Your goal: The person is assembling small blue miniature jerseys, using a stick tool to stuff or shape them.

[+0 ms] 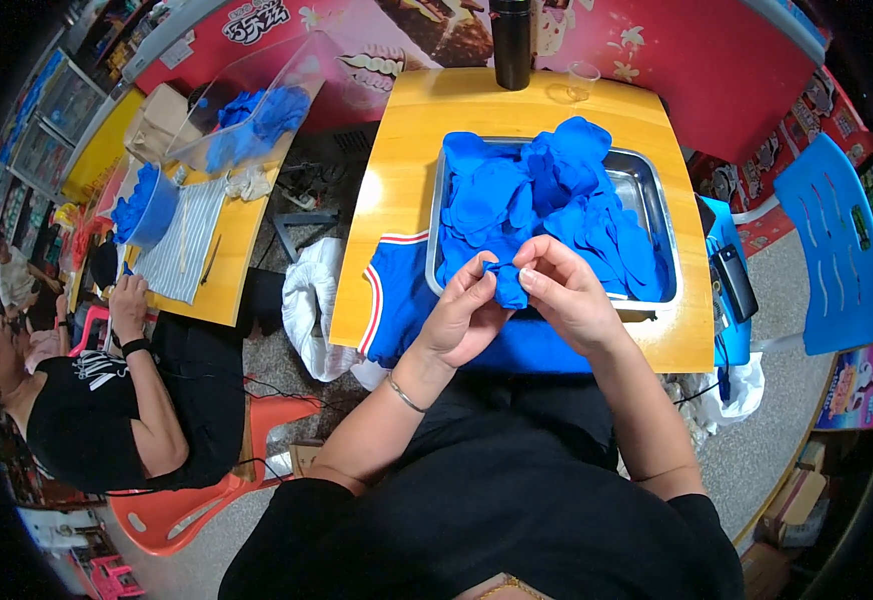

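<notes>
Blue cloth is pinched between both hands over the near edge of the yellow table (396,190): the small blue piece (507,287) hangs from the fingertips, bunched and partly rolled. The left hand (464,318) grips its left side between thumb and forefinger, closed on the fabric; the right hand (564,295) holds the right side the same way, its other fingers curled behind. Just beyond the hands sits a metal tray (653,200) heaped with more blue pieces (546,195), and a blue garment with red and white trim (396,295) lies under the tray's near left corner, draping off the table.

To do this well, I judge that the grip should stay at the cloth's edges, with the fingertips close together, so the fabric can be turned or smoothed without slipping. Working low over the tray's near rim would let a dropped piece land among the others rather than on the floor.

A black bottle (511,42) and a clear cup (582,80) stand at the far edge, well apart from the hands.
</notes>
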`<move>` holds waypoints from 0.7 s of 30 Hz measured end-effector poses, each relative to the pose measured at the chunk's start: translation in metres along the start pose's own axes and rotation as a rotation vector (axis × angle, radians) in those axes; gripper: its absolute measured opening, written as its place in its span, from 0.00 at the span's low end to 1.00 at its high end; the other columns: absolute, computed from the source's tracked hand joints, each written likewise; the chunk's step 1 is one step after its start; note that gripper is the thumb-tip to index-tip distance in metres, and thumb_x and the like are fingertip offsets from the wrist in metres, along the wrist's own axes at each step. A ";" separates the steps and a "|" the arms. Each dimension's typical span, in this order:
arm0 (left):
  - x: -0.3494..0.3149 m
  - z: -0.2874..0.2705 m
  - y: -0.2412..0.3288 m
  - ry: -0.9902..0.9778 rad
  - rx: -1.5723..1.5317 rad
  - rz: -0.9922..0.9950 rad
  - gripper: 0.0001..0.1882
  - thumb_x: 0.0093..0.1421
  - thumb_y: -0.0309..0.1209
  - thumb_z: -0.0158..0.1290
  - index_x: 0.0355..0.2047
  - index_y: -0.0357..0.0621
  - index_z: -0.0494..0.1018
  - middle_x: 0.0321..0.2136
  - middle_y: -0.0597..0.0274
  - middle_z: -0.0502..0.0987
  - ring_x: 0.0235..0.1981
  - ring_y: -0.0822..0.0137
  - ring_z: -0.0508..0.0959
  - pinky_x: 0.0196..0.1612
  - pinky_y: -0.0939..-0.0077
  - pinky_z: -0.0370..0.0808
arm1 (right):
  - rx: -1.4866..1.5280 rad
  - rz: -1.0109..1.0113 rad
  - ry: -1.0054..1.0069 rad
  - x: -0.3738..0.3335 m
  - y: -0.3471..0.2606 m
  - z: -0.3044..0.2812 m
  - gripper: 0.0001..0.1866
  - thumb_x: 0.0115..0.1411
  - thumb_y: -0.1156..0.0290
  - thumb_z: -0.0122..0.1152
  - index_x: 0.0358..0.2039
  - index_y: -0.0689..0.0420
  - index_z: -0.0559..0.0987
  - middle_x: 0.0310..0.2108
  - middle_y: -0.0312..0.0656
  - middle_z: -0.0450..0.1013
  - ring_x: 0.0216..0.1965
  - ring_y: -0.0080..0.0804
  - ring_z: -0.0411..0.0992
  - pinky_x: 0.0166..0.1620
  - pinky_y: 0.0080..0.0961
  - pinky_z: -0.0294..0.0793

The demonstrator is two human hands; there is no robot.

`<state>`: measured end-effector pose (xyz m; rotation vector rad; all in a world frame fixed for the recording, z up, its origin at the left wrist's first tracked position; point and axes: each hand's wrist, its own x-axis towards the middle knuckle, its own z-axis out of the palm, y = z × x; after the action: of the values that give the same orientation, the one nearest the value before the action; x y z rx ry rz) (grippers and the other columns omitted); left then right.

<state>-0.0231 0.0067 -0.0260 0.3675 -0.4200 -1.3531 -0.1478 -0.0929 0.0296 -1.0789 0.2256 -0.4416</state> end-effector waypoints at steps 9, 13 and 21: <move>0.000 0.016 0.008 0.124 0.164 -0.004 0.08 0.60 0.25 0.50 0.40 0.45 0.67 0.34 0.66 0.72 0.38 0.75 0.72 0.46 0.78 0.68 | -0.224 -0.096 0.105 0.004 -0.001 -0.002 0.07 0.58 0.73 0.55 0.38 0.58 0.71 0.31 0.30 0.67 0.33 0.14 0.64 0.38 0.13 0.65; 0.001 0.007 0.008 0.108 0.382 0.069 0.07 0.58 0.24 0.51 0.36 0.45 0.67 0.31 0.69 0.71 0.34 0.79 0.70 0.40 0.85 0.68 | -0.363 -0.026 0.055 0.004 -0.005 -0.006 0.06 0.58 0.73 0.55 0.36 0.59 0.71 0.33 0.31 0.67 0.34 0.14 0.64 0.39 0.14 0.65; 0.002 0.007 0.018 -0.003 0.298 0.006 0.06 0.60 0.26 0.50 0.37 0.44 0.66 0.30 0.70 0.70 0.34 0.79 0.70 0.40 0.85 0.67 | -0.258 -0.017 0.005 0.003 -0.003 -0.005 0.05 0.59 0.71 0.54 0.31 0.55 0.68 0.35 0.34 0.67 0.35 0.17 0.64 0.39 0.15 0.64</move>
<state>-0.0106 0.0080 -0.0111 0.6096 -0.6270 -1.2863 -0.1474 -0.0994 0.0306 -1.3329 0.2828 -0.4384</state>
